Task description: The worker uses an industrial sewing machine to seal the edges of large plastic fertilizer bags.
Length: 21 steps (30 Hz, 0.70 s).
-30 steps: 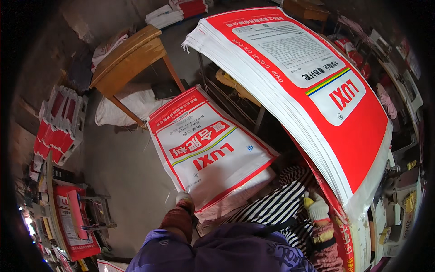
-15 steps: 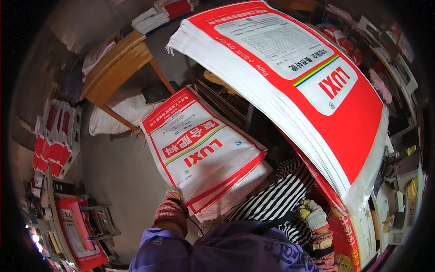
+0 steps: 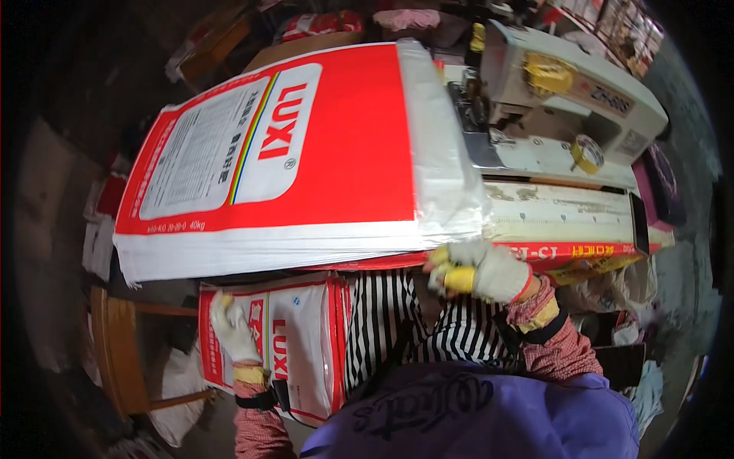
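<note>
A tall stack of red and white woven sacks (image 3: 359, 122) with clear plastic liner ends lies across the table in front of me. Beside its near right corner is my right hand (image 3: 489, 271), in a white glove with yellow tape on the fingers. Those fingers are half bent and apart, and nothing shows between them. My left hand (image 3: 237, 333), gloved too, is over the left part of a smaller pile of white and red sacks (image 3: 306, 344) at my lap. Its fingers point away from me, blurred, without a visible hold; whether they touch the pile is unclear.
A white sewing machine (image 3: 566, 99) stands at the back right, with a roll of yellow tape (image 3: 587, 153) on its bed. A pale worktop strip (image 3: 558, 214) runs in front of it. At the left is a wooden chair (image 3: 118, 352) beside a white sack (image 3: 172, 390).
The view has swung right, bringing the sewing machine into full sight. My left hand has moved from the lap pile's near edge to over its left part; my right has come up beside the large stack.
</note>
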Each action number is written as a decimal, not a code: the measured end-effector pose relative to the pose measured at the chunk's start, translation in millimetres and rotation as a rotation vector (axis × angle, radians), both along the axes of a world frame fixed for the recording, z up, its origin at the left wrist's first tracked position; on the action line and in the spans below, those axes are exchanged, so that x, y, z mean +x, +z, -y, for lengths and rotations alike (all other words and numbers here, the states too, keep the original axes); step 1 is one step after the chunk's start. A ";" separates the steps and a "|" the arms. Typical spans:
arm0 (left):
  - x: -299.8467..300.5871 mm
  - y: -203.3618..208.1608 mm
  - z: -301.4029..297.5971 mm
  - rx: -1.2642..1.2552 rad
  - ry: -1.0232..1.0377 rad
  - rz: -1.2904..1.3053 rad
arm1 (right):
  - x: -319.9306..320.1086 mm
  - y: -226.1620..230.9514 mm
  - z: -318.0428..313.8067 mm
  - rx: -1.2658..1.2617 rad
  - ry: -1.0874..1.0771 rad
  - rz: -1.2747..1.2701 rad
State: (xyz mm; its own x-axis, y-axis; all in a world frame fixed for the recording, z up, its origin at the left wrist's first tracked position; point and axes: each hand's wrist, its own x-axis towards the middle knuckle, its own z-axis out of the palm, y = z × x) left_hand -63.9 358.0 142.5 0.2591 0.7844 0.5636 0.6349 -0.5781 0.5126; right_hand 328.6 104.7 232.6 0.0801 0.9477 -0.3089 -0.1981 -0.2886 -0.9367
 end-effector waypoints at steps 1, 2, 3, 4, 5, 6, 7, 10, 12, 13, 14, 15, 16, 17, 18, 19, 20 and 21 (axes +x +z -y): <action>38.2 37.4 -2.0 -0.028 -0.088 0.002 | 2.9 3.0 -0.8 0.080 -0.137 -0.039; 78.1 70.4 -0.4 -0.041 -0.183 0.012 | 8.0 5.4 3.1 0.140 -0.272 -0.024; 117.9 98.2 6.5 0.005 -0.354 0.007 | 12.1 5.0 4.3 0.145 -0.380 -0.027; 157.8 118.9 15.5 0.037 -0.477 -0.013 | 17.7 4.0 6.5 0.180 -0.494 -0.064; 198.1 131.9 25.5 0.016 -0.640 -0.050 | 21.7 1.0 8.6 0.146 -0.520 -0.042; 232.9 139.6 36.8 0.001 -0.746 -0.104 | 25.6 -2.3 10.6 0.121 -0.553 -0.031; 266.6 140.0 48.7 0.016 -0.785 -0.209 | 29.8 -5.7 12.1 0.040 -0.607 -0.037; 339.7 123.9 76.2 -0.165 -0.773 -0.789 | 40.0 -12.3 10.5 0.207 -0.763 0.436; 356.1 108.4 89.0 0.055 -0.771 -0.837 | 46.8 -9.8 4.7 -0.099 -0.639 0.786; 358.9 102.7 91.7 0.155 -0.777 -0.886 | 50.3 -6.3 -0.8 -0.227 -0.554 0.880; 358.0 98.8 92.9 0.192 -0.807 -0.860 | 52.9 -1.7 -7.1 -0.330 -0.475 0.967; 353.7 96.3 92.7 0.211 -0.841 -0.859 | 55.0 3.5 -14.6 -0.310 -0.458 0.991; 347.8 94.9 91.6 0.239 -0.855 -0.877 | 57.0 8.9 -21.0 -0.361 -0.445 0.994; 340.6 94.1 89.8 0.261 -0.895 -0.855 | 58.3 13.7 -28.1 -0.381 -0.416 0.993; 333.5 92.8 88.5 0.294 -0.908 -0.858 | 58.9 17.7 -34.4 -0.402 -0.386 1.001; 326.9 91.5 86.9 0.352 -0.903 -0.850 | 60.0 20.7 -42.5 -0.499 -0.344 0.961; 321.9 89.6 85.8 0.354 -0.887 -0.910 | 59.1 21.9 -46.0 -0.549 -0.307 0.985; 317.8 87.6 84.8 0.321 -0.896 -0.840 | 59.4 22.0 -50.5 -0.569 -0.295 1.019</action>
State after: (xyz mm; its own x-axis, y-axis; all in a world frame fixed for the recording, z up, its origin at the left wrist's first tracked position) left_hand 253.9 273.2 230.0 0.9949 0.0092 0.1004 0.0192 -0.9949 -0.0989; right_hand 387.9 155.2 254.6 0.7209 0.6007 -0.3456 0.4312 -0.7792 -0.4549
